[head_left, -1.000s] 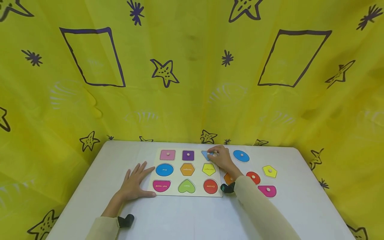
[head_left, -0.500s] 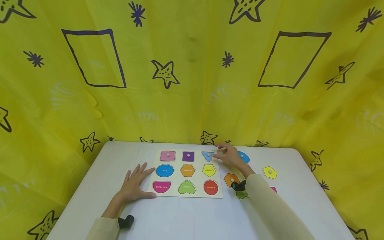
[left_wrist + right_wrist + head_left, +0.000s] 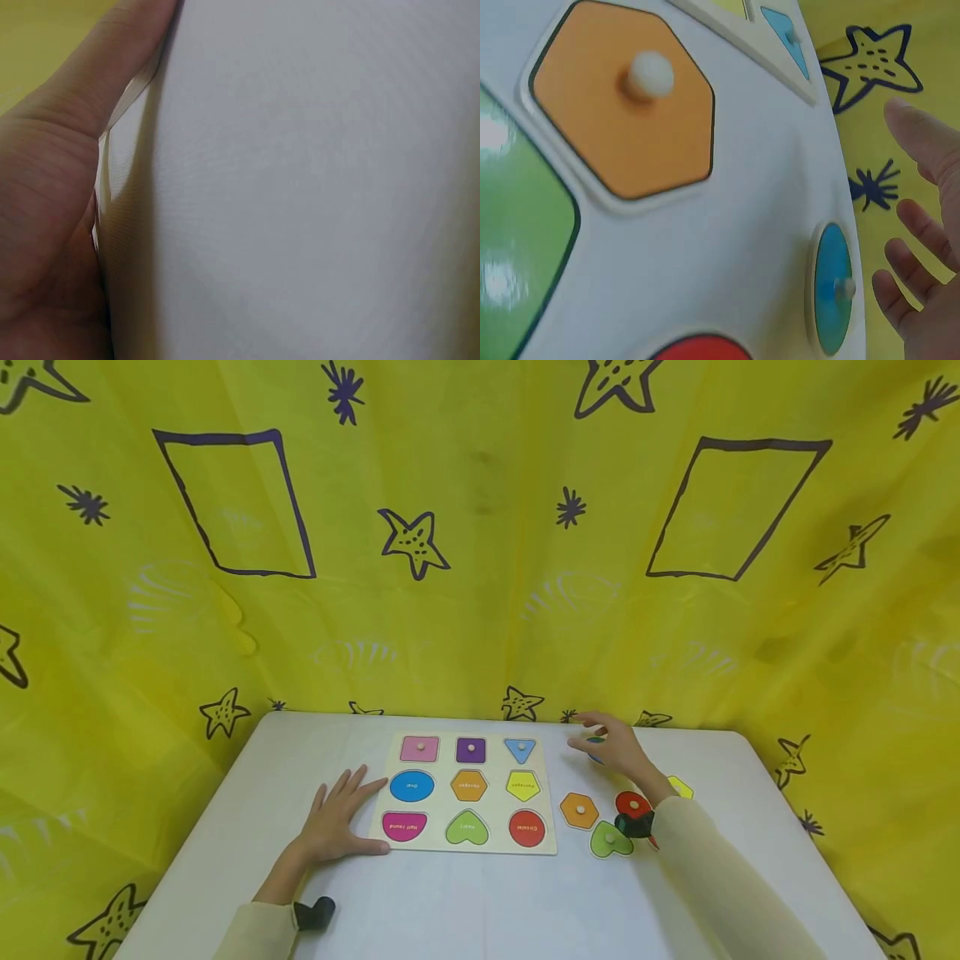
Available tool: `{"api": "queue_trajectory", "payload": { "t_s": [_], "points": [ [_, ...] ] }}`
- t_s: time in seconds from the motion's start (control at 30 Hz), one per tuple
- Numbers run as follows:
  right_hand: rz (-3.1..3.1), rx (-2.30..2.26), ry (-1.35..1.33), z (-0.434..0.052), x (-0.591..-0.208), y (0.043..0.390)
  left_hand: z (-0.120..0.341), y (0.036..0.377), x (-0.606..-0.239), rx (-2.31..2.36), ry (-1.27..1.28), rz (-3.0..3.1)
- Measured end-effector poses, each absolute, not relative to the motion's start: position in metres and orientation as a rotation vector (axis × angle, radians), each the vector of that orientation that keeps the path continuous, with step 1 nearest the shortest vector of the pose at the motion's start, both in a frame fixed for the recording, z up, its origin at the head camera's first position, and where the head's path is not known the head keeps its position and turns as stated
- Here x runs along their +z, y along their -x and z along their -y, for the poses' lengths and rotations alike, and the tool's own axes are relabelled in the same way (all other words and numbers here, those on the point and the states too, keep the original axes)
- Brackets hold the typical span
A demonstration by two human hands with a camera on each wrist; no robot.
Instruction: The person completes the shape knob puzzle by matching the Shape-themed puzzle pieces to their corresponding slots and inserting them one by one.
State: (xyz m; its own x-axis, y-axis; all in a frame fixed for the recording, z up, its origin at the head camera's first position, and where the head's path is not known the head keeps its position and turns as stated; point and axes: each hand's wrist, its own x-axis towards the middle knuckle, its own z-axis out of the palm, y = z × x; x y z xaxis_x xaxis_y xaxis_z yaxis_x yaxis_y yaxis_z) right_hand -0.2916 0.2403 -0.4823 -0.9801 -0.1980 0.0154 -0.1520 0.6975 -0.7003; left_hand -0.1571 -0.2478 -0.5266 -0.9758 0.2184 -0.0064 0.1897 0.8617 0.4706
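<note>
My left hand (image 3: 333,818) rests spread on the white table, thumb and fingertips at the left edge of a cream shape-puzzle board (image 3: 439,807). Over the table right of the board, my right hand (image 3: 618,750) hovers with thumb and fingers apart, holding nothing. Beneath it lies a blue oval piece (image 3: 829,300), partly hidden in the head view; the right wrist view shows its knob apart from the fingers. Knobbed pink rectangle (image 3: 427,756), purple square (image 3: 463,756) and light blue triangle (image 3: 512,746) pieces sit in the board's far row. Printed shapes fill the other rows.
Right of the board lie an orange hexagon (image 3: 580,811), a green heart (image 3: 611,843), a red circle (image 3: 630,800) and a yellow pentagon (image 3: 682,787), partly covered by the right sleeve (image 3: 712,860). A yellow patterned curtain (image 3: 480,610) stands behind the table.
My right hand has let go of the light blue triangle, left in the board, and moved right to above the blue oval. My left hand has stayed in place.
</note>
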Motion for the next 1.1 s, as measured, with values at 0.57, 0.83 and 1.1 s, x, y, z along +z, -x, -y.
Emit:
{"api": "queue_trajectory", "payload": {
  "t_s": [0.57,0.83,1.1],
  "points": [
    [-2.822,-1.242,0.111,-0.289,-0.502,0.282,0.245,0.156,-0.525,0.747,-0.326,-2.974],
    [-2.824,-1.229,0.103,-0.297,-0.51,0.282,0.245,0.155,-0.524,0.748,-0.348,-2.977],
    [-2.76,-1.214,0.117,-0.297,-0.514,0.284,0.247,0.158,-0.529,0.753,-0.351,-2.976]
  ]
}}
